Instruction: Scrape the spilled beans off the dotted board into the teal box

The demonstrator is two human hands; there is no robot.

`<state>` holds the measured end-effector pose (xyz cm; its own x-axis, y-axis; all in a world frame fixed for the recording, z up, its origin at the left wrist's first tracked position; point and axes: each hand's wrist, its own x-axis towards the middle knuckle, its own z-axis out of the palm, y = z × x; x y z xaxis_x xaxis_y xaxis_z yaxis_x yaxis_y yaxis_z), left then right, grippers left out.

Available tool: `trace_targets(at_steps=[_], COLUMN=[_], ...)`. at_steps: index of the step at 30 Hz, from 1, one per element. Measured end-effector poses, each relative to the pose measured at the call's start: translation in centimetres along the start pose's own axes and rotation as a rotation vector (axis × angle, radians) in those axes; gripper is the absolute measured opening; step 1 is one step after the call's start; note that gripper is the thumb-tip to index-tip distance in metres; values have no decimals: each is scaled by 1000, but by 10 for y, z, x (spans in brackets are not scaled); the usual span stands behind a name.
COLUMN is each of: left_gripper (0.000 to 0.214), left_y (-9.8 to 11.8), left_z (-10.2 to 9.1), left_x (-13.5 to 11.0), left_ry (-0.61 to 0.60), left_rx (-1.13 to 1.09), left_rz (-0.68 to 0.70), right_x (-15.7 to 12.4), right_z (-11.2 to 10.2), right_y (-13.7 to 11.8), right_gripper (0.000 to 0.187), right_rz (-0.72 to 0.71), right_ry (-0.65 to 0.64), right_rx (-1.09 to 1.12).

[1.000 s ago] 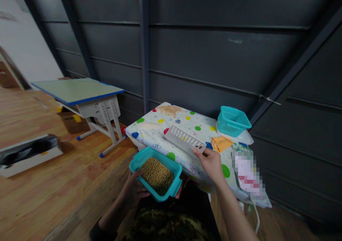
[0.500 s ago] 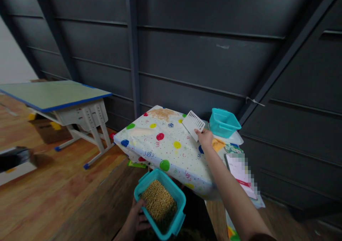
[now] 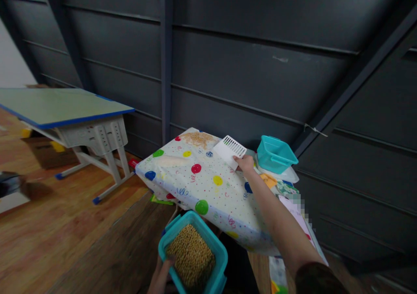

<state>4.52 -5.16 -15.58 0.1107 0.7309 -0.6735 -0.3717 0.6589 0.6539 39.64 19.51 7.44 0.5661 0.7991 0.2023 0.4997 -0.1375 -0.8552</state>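
Observation:
My left hand grips the left wall of a turquoise plastic bin, its thumb over the rim. Inside lies a heap of yellowish soybeans. The bin is held in front of my body, below the near table edge. My right hand is closed on the near end of a white slotted scoop, which is tilted above the tablecloth. Beyond and left of the scoop, a flat spread of small tan grains lies on the cloth. My right fingers are partly hidden behind the scoop.
A balloon-print cloth covers the table. At its right stand another turquoise bin, an orange cloth and a partly blurred sheet. A green-topped desk is at left. A dark panelled wall rises behind.
The scoop has shifted slightly left with my right hand. My left hand still holds the bin of soybeans, which sits a little lower in view. The camera view has turned slightly.

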Motion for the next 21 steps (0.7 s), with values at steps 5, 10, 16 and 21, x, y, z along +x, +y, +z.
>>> trace_targets(at_steps=[5,10,16,21], left_gripper=[77,64,61,65], left_y=[-7,-5,7,10], left_z=[-3,7,14,13], left_x=[8,-4,-17,-19], left_ry=[32,53,32,51], left_rx=[-17,-38,-34,21], left_rz=[-19,43,10,45], right_x=[-6,-18,-44,-65], right_z=[4,8,20,41], right_y=[-8,-15,-27,-37], right_gripper=[20,17,8,11], right_rz=[188,259,268,233], right_ry=[-91,-127,-148,-159], right_rx=[127,182,232,198])
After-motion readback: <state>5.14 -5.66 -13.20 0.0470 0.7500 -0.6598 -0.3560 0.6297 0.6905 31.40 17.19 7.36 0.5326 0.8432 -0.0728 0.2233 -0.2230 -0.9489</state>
